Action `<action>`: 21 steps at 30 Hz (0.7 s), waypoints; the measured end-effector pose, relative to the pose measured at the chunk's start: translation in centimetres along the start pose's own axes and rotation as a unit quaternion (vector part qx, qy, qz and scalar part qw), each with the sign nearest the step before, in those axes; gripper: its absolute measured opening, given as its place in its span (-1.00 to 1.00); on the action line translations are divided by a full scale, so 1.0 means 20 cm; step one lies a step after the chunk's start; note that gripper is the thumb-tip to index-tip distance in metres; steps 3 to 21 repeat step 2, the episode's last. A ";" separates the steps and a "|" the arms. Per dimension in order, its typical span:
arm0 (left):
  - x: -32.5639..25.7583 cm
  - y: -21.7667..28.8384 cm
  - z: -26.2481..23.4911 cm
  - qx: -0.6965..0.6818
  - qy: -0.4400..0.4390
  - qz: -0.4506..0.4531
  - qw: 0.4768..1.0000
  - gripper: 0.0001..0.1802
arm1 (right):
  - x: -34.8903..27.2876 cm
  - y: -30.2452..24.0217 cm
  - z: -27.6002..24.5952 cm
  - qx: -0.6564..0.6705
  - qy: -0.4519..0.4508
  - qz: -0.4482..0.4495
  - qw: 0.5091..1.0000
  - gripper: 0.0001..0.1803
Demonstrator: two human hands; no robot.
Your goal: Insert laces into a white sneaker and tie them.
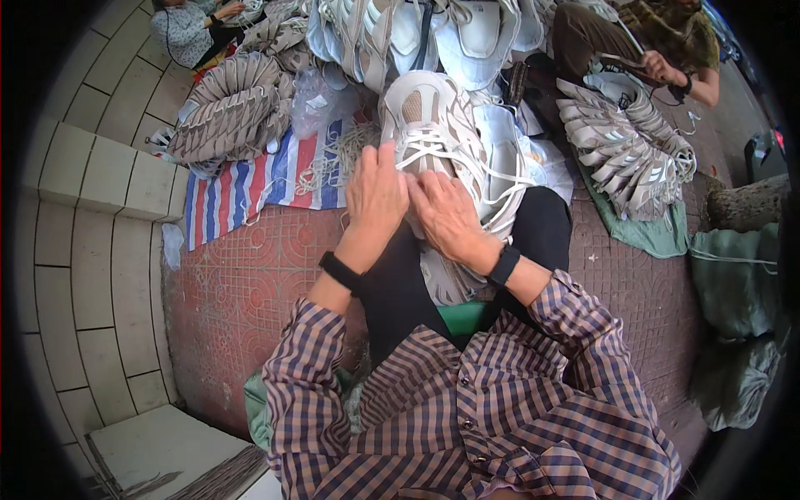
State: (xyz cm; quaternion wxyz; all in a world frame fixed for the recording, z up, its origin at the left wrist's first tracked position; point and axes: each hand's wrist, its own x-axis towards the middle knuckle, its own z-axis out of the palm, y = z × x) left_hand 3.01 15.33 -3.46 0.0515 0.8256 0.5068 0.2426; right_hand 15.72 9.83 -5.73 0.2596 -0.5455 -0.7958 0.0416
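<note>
On the floor: red-brown patterned paving [250, 292] runs under everything, with pale tiled steps [92, 175] rising at the left.
Far heap: a wide pile of white and beige shoe uppers [417, 33] fills the far middle of the scene.
Left stack: a fanned bundle of beige uppers [229, 112] lies at the far left on a striped red, white and blue sheet [275, 179].
Right stack: another fanned bundle of beige and white uppers [625, 146] rests on a green cloth [650, 233] at the right.
Sacks: grey-green bags [733, 283] sit at the right edge.
Other people: one seated person [187, 29] at the far left corner, and another person's hand [658, 67] at the far right, holding a shoe piece.
Shoe: a white and beige sneaker upper [433, 125] lies on the person's black-trousered lap, near the centre, toe pointing away; it has a mesh panel at the toe, layered cream overlays, and a white lace [492, 179] threaded partway, with loose loops trailing to the right side.
Left hand: the left hand [377, 196] rests on the left side of the shoe, fingers extended and close together, tips pinching the lace at the eyelets; a black band is on the wrist.
Right hand: the right hand [446, 212] lies on the tongue area just beside the left hand, fingers curled down on the lace; exactly how tightly it grips, I cannot tell.
</note>
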 end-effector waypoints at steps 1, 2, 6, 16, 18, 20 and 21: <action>0.00 -0.01 0.03 0.041 -0.005 0.003 0.999 -0.50 | 0.00 -0.01 0.01 -0.034 -0.023 -0.008 0.999 -0.49; 0.02 -0.01 0.07 0.079 -0.012 0.011 0.997 -0.47 | 0.00 0.00 0.03 -0.071 -0.046 -0.012 0.996 -0.45; 0.02 -0.01 0.07 0.079 -0.012 0.011 0.997 -0.47 | 0.00 0.00 0.03 -0.071 -0.046 -0.012 0.996 -0.45; 0.02 -0.01 0.07 0.079 -0.012 0.011 0.997 -0.47 | 0.00 0.00 0.03 -0.071 -0.046 -0.012 0.996 -0.45; 0.02 -0.01 0.07 0.079 -0.012 0.011 0.997 -0.47 | 0.00 0.00 0.03 -0.071 -0.046 -0.012 0.996 -0.45; 0.02 -0.01 0.07 0.079 -0.012 0.011 0.997 -0.47 | 0.00 0.00 0.03 -0.071 -0.046 -0.012 0.996 -0.45; 0.02 -0.01 0.07 0.079 -0.012 0.011 0.997 -0.47 | 0.00 0.00 0.03 -0.071 -0.046 -0.012 0.996 -0.45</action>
